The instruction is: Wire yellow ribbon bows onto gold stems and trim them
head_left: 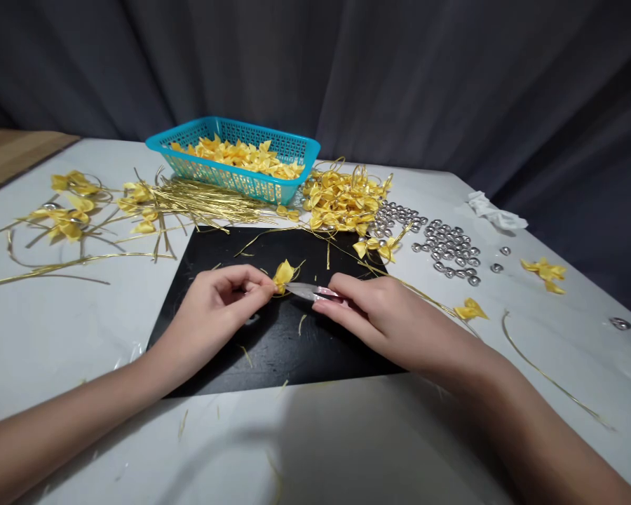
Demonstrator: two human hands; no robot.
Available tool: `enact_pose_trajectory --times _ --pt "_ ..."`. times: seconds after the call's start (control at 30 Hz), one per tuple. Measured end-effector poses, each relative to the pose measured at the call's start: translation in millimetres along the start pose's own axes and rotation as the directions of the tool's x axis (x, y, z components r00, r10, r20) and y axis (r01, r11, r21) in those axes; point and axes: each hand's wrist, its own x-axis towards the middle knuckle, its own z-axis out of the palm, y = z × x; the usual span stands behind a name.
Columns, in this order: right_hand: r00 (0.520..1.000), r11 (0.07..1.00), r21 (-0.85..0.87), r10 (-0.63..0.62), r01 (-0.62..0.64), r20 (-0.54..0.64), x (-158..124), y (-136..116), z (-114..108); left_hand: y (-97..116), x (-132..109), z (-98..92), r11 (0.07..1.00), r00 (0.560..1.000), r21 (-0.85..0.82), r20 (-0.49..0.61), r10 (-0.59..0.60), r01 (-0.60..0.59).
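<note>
My left hand (218, 301) pinches a small yellow ribbon bow (283, 274) over a black mat (273, 351). My right hand (368, 305) grips small pink-handled snips (310, 291), whose metal tips point left at the base of the bow. Both hands rest low on the mat, a few centimetres apart. Short gold wire offcuts (301, 323) lie on the mat around them.
A teal basket (289, 151) of yellow bows stands at the back. Gold wires (205, 203) and finished bows (71, 214) spread left; a tangle of wired bows (341, 200) and several silver beads (446, 245) lie right. Crumpled white tissue (494, 214) sits far right.
</note>
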Motion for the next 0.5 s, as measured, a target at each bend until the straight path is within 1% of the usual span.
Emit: enact_pose_trajectory --times 0.17,0.33,0.5 --pt "0.999 0.999 -0.045 0.01 -0.008 0.033 0.4 0.2 -0.5 -1.3 -0.3 -0.9 0.999 0.999 0.026 0.037 0.02 -0.021" --pt "0.999 0.999 -0.052 0.017 -0.014 0.052 1.3 0.2 -1.8 -1.3 0.9 -0.6 0.998 0.997 0.033 0.065 0.042 -0.045" --pt "0.998 0.999 -0.042 0.004 -0.001 0.065 0.6 -0.8 -3.1 0.7 -0.3 -0.8 0.999 0.997 0.035 0.069 0.019 -0.021"
